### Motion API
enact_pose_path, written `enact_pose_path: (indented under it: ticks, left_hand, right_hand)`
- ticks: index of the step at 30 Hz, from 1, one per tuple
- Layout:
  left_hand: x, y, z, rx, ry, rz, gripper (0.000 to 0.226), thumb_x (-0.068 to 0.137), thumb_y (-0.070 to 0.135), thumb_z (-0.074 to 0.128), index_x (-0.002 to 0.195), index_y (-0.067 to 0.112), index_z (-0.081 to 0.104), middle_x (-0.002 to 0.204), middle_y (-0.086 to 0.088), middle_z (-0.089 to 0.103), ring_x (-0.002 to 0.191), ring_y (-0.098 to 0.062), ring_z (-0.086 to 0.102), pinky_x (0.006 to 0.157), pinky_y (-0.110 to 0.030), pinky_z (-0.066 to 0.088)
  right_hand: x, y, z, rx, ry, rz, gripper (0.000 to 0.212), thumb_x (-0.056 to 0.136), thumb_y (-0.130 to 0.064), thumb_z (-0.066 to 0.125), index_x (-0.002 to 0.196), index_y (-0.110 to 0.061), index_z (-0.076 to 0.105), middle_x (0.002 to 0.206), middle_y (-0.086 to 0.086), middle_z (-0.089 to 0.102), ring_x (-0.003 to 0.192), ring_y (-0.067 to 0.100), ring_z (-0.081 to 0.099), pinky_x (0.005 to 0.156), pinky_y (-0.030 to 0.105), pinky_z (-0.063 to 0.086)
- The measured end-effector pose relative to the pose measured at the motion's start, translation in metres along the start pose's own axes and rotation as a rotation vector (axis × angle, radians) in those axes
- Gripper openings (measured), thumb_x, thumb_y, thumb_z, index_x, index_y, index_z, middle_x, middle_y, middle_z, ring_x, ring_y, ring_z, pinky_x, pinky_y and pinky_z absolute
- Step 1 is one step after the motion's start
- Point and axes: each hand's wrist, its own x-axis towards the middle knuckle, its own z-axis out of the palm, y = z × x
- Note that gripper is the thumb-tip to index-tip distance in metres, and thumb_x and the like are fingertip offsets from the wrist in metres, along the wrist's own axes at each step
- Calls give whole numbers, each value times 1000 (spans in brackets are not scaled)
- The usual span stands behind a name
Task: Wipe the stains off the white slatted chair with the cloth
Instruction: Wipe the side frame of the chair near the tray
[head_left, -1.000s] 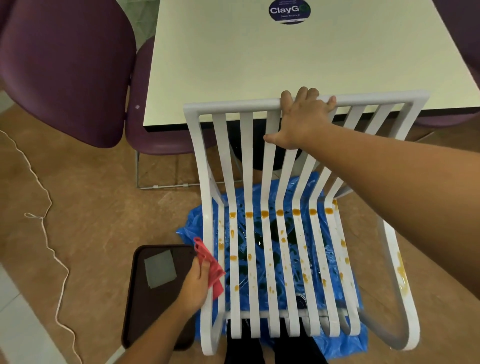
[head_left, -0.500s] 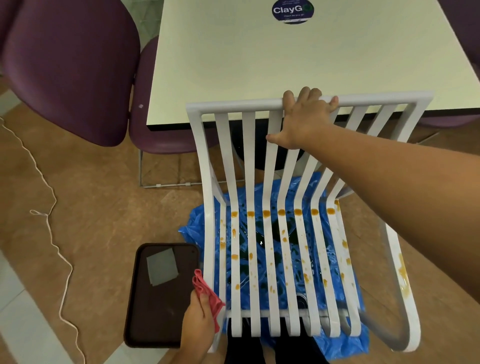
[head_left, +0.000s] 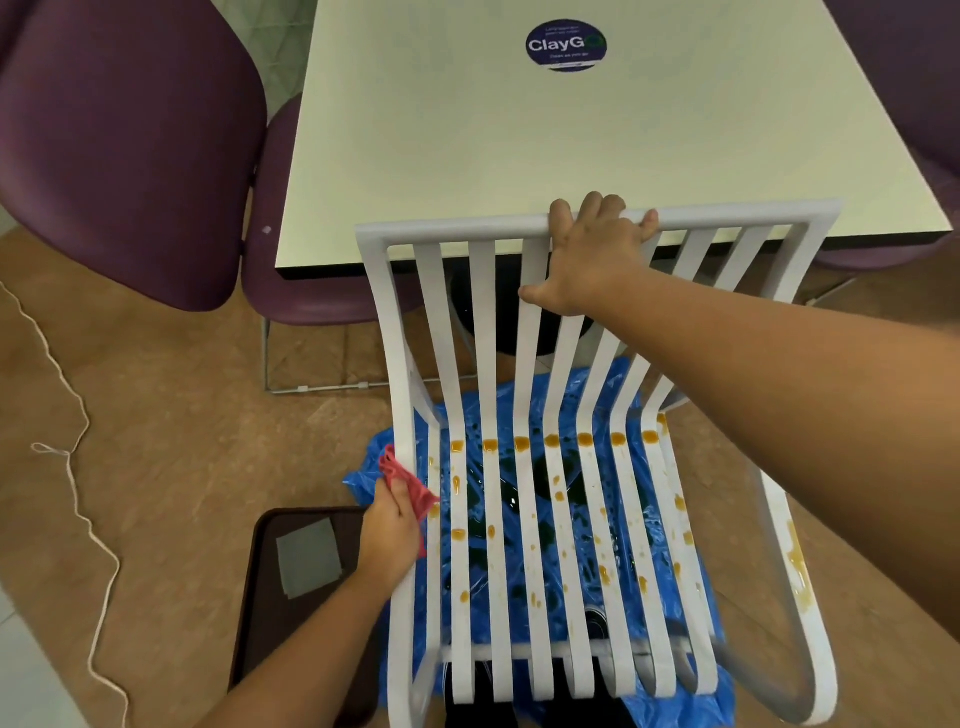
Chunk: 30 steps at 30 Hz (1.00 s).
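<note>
The chair (head_left: 485, 332) is gripped at its top by the right hand (head_left: 592, 254), the cloth (head_left: 402, 475) is pinched by the left hand (head_left: 389, 530) at its left edge, and most stains (head_left: 522, 443) are not yet wiped.

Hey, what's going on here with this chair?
A person is cleaning a white chair spattered with orange stains. The right hand grips the backrest's top rail, steadying it. The left hand holds a red cloth against the seat's left edge. The seat slats are not yet wiped. A blue sheet lies underneath, a tray beside.
</note>
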Motion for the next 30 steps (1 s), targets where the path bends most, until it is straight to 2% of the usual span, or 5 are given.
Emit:
enact_pose_path:
  ticks: [6, 11, 17, 23, 30]
  left_hand:
    - [68, 50, -14, -105, -22, 124, 53, 106, 51, 23, 114, 8, 53, 76, -1, 58, 66, -13, 60, 63, -31, 48]
    - [97, 89, -31, -156, 20, 150, 50, 106, 53, 23, 126, 15, 47, 105, -8, 65, 97, -25, 66, 88, -42, 55]
    - [61, 73, -11, -251, 4, 122, 35, 107, 42, 36, 133, 19, 44, 105, 8, 64, 92, -8, 66, 65, -13, 49]
    - [-10, -2, -3, -185, -60, -3, 36, 106, 48, 29, 119, 22, 51, 93, 8, 69, 85, -8, 70, 76, -31, 57]
    - [-76, -78, -19, 85, -208, 26, 54, 99, 57, 26, 120, 15, 53, 76, 4, 65, 66, -9, 66, 63, -29, 55]
  right_hand:
    - [1, 1, 2, -9, 10, 3, 100, 77, -79, 53, 147, -14, 20, 137, 23, 35, 134, 43, 32, 106, 73, 30]
    - [1, -2, 2, -8, 4, 3, 101, 77, -79, 53, 147, -14, 19, 138, 23, 34, 134, 43, 32, 106, 73, 29]
    - [2, -1, 6, -13, 28, 15, 100, 77, -79, 53, 145, -13, 21, 136, 23, 35, 132, 44, 34, 105, 73, 30]
    - [1, -2, 3, -4, 9, 14, 99, 77, -78, 53, 145, -13, 21, 137, 24, 34, 134, 45, 32, 106, 75, 28]
    - [2, -3, 7, -6, 20, 18, 99, 78, -78, 52, 145, -12, 21, 135, 24, 35, 132, 44, 32, 105, 75, 27]
